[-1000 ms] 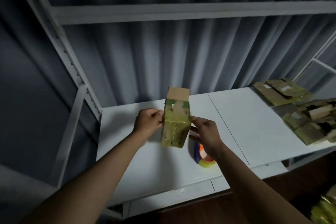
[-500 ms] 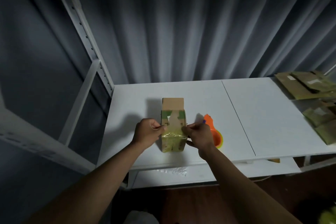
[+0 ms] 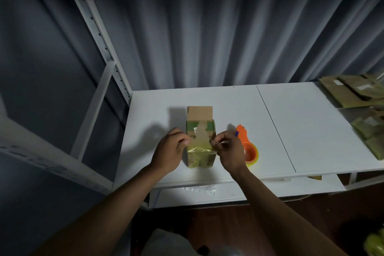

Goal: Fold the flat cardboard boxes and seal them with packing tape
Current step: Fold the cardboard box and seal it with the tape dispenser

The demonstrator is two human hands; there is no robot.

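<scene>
One white shelf board [image 3: 228, 97] carries all items. Flat cardboard boxes [image 3: 351, 93] stacked well right of small cardboard box [image 3: 200, 131]. Small cardboard box stands near board's front edge, yellowish tape across its near face. Orange tape dispenser [image 3: 248, 147] just right of box. Left hand [image 3: 169, 151] holds box's left side, fingers curled; right hand [image 3: 229, 149] pinches tape at box's right edge.

Box [image 3: 200, 137] on table [image 3: 291, 131], dispenser [image 3: 248, 147] right.
</scene>
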